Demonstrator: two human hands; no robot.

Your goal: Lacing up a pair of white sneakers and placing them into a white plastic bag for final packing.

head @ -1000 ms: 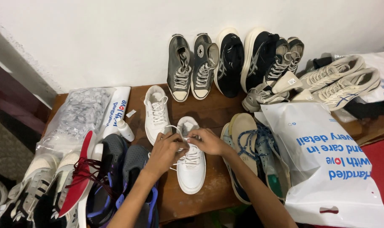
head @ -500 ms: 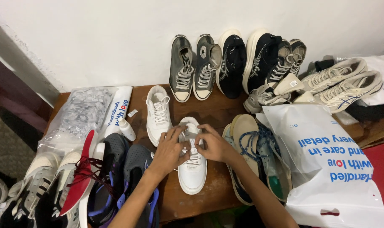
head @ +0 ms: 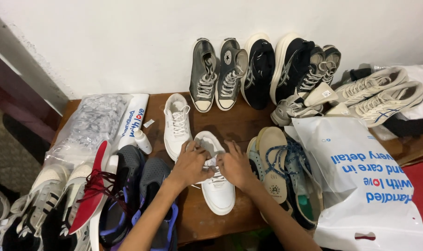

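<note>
- We have a white sneaker [head: 217, 183] lying near the front edge of the brown wooden bench [head: 241, 124], roughly at its middle; its long axis runs front to back, one end toward us and the other toward the wall.
- Our left hand [head: 191, 163] sits on the shoe's left side at the mouth, fingers curled and pinched on its upper edge or lace (which of the two we cannot tell).
- Our right hand [head: 236, 166] meets it from the right, fingers bent and closed over the laces, thumb tucked in; both hands touch the shoe and lie equally near it, almost touching each other above the tongue.
- Its mate, a second white sneaker [head: 177, 122], lies just to the left and further back, parallel, laces loose.
- Just beside the right hand lies a shoe with blue laces [head: 277, 169], its tan insole showing.
- Toward the right corner a white plastic bag [head: 360, 186] with blue print lies slack (we cannot see what it holds).
- Near the left corner a clear plastic bag [head: 88, 123] holds many small pale packets.
- Along the back edge, grey high-tops [head: 217, 74] and black sneakers [head: 276, 67] lean against the white wall.
- At the front left corner, dark shoes and a red shoe [head: 91, 193] crowd together.
</note>
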